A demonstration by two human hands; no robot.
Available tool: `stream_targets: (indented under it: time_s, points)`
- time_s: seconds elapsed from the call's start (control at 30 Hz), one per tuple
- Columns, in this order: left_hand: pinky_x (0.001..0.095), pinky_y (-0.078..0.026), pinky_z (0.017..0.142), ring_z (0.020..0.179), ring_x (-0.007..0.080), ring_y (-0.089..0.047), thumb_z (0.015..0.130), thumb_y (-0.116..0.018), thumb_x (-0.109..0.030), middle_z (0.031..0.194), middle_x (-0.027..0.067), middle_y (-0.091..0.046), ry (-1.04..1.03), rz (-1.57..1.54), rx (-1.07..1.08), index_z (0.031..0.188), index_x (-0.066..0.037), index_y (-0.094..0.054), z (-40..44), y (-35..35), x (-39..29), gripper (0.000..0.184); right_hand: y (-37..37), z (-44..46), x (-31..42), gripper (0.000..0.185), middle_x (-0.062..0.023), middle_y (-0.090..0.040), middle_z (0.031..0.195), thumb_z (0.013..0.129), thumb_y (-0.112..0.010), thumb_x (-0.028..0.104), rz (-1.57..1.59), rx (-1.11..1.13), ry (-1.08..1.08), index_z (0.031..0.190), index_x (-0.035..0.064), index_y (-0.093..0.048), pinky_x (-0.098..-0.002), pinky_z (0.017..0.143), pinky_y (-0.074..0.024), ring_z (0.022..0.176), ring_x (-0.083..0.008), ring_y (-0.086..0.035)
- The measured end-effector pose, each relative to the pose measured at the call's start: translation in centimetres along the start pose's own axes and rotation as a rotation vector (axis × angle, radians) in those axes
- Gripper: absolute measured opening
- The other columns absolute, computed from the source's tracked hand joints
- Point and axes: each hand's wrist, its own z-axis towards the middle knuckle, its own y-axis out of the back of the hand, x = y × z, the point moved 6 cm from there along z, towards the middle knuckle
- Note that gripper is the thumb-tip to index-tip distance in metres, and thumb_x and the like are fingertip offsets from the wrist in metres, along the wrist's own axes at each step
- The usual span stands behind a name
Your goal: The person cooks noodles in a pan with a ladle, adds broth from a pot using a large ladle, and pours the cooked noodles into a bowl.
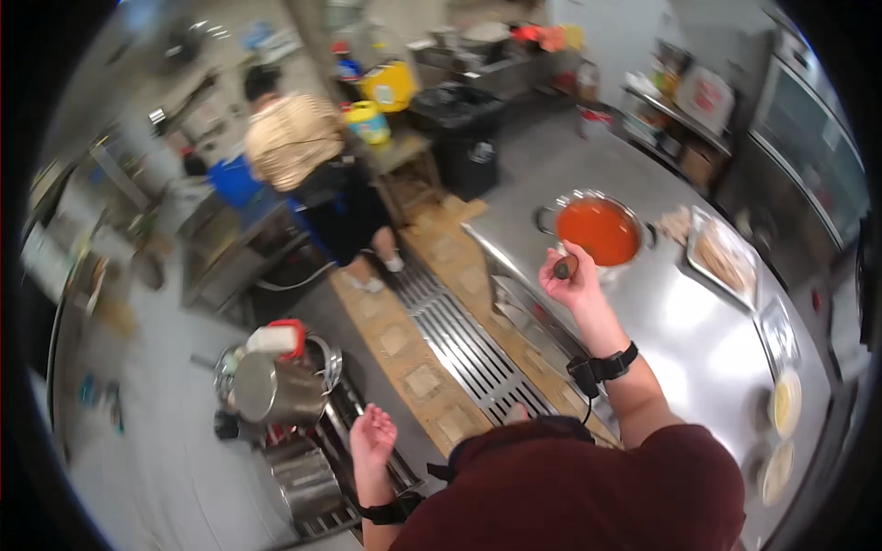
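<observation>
I see open worktop point(661, 344) between the pot point(593, 195) and the dishes point(788, 384). Right of the pot, the tray point(721, 286) blocks passage.

One head-worn, wide-angle view looks forward and down over the near left hand point(373, 437) and right hand point(574, 281) to the far bin point(464, 147).

No legible text, red lettering point(710, 94) blurred

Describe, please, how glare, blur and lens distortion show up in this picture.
In the head view, bright glare whitens part of the steel table near the pot of red liquid; in the head view, the co-worker in the background looks soft; in the head view, wide-angle distortion curves the edges and the corners go black.
</observation>
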Motion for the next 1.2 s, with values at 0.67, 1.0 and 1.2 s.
stream_targets:
  time_s: [0.67, 1.0, 1.2]
  points:
    - [0.0352, -0.046, 0.077, 0.091, 0.0244, -0.053, 0.081, -0.055, -0.015, 0.101, 0.0083, -0.051, 0.773, 0.797, 0.470, 0.106, -0.007, -0.047, 40.0, -29.6, 14.4, 0.028, -3.1, -13.5, -0.1, 0.040, -0.0014, -0.043, 0.065, 0.077, -0.053, 0.005, -0.492, -0.503, 0.374, 0.113, -0.0075, -0.040, -0.0190, 0.033, -0.0307, 0.040, -0.0059, -0.039]
    - [0.0321, -0.044, 0.073, 0.092, 0.0193, -0.052, 0.084, -0.053, -0.024, 0.109, 0.0074, -0.049, 0.903, 1.193, 0.801, 0.114, -0.009, -0.039, 42.7, -35.4, 25.6, 0.036, -9.2, -11.1, -6.1, 0.045, -0.0021, -0.046, 0.065, 0.074, -0.056, 0.005, -0.496, -0.889, 0.595, 0.116, -0.0040, -0.041, -0.0197, 0.035, -0.0333, 0.039, -0.0080, -0.042]
    - [0.0271, -0.043, 0.069, 0.082, 0.0125, -0.054, 0.088, -0.047, -0.018, 0.100, 0.0022, -0.055, 0.871, 1.259, 0.876, 0.112, -0.010, -0.040, 42.8, -35.4, 26.3, 0.026, -11.5, -10.6, -8.3, 0.048, -0.0028, -0.046, 0.066, 0.074, -0.055, 0.004, -0.574, -1.001, 0.612, 0.119, -0.0001, -0.039, -0.0208, 0.036, -0.0358, 0.040, -0.0087, -0.043]
